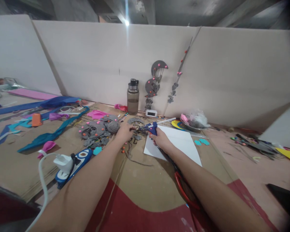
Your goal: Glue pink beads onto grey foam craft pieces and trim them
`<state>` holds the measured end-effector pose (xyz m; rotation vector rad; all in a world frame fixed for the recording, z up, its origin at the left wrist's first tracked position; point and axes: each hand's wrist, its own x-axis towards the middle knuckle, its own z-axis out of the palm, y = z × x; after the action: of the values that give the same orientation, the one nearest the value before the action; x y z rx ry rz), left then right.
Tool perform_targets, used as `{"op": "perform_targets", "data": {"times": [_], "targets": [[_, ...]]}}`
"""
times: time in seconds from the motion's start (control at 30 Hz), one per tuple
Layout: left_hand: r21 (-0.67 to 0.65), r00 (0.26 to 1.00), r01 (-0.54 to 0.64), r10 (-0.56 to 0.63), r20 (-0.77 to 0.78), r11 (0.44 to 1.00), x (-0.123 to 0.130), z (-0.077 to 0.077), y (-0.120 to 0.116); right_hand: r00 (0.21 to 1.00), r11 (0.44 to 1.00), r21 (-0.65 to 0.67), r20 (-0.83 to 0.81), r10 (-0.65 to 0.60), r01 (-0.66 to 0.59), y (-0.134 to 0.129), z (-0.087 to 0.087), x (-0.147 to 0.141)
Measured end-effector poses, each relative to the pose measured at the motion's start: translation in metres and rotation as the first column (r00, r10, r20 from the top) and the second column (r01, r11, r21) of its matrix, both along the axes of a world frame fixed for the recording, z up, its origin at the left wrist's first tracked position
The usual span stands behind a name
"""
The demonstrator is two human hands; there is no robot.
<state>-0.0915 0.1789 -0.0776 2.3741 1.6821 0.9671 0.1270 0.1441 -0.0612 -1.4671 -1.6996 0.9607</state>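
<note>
A blue hot glue gun [152,128] with a white glue stick [166,120] at its back is gripped in my right hand [161,139], and its nozzle faces left. My left hand [125,132] is beside the nozzle, fingers curled and pinched together; what they hold is too small to make out. Behind and between the hands lies a grey felt crescent [135,121] with small grey pieces. Grey cord [137,161] trails over the cardboard [132,187] below them. Under my right wrist is a white sheet [183,141].
To the left are grey felt pieces with pompoms [93,130], a power strip [83,155] and teal cloth [48,138]. A bottle [132,100] and small digital clock [151,113] stand by the wall. Red-handled scissors [182,188] lie beneath my right forearm; a bowl [193,126] sits behind.
</note>
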Motion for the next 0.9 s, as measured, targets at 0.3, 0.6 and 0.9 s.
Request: {"op": "perform_targets", "data": {"times": [0.3, 0.6, 0.9], "targets": [[-0.019, 1.000, 0.005, -0.005, 0.019, 1.000, -0.0001, 0.0011, -0.0010, 0.997, 0.999, 0.034, 0.078, -0.013, 0.011, -0.0011, 0.0022, 0.0001], [-0.043, 1.000, -0.002, 0.003, 0.016, 0.999, 0.0006, 0.0035, -0.0018, 0.997, 0.998, 0.064, 0.076, -0.032, 0.027, -0.0035, 0.0024, 0.0010], [-0.035, 1.000, -0.008, 0.009, 0.023, 0.999, 0.0004, 0.0018, -0.0013, 1.000, 0.999, 0.042, 0.007, -0.020, 0.019, -0.0010, -0.0026, 0.0005]]}}
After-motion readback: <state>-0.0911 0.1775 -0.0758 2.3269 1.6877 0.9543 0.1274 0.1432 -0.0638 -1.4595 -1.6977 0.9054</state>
